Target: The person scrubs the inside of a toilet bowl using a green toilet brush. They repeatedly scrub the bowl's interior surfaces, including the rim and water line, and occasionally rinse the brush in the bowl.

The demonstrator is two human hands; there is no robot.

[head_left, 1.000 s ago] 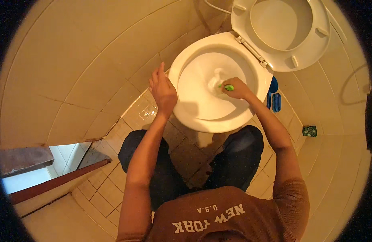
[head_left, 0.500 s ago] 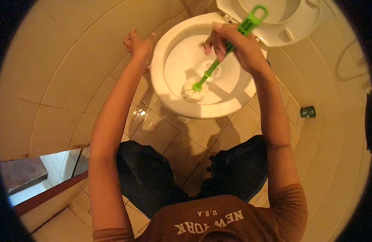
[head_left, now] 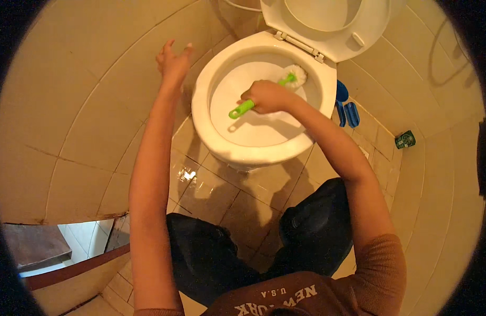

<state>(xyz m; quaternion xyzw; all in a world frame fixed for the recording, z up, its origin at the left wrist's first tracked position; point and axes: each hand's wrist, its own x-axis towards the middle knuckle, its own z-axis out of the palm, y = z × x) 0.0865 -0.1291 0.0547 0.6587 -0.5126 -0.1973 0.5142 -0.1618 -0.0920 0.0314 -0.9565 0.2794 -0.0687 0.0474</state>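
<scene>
My right hand [head_left: 269, 97] is closed round the green handle of a toilet brush [head_left: 241, 109] over the bowl. The brush's round white bristle head [head_left: 295, 77] is against the inner wall at the back right of the bowl, and the handle's end points to the near left. Around it is the white rim of the toilet [head_left: 202, 100], with its seat and lid [head_left: 353, 39] raised at the back right. My left hand [head_left: 173, 64] hangs beside the tiled wall, left of the rim, its fingers apart and nothing in it.
Blue plastic pieces [head_left: 351, 114] stand on the floor right of the toilet. Further right, a small dark green container [head_left: 405, 139] lies by the wall. Wet floor tiles [head_left: 200, 184] shine in front of the bowl. Tiled walls [head_left: 90, 105] close in on both sides.
The brush head has gone from the front of the bowl to its back right. My right hand has moved left and lower, turning the handle toward the near left. The left hand stays off the toilet.
</scene>
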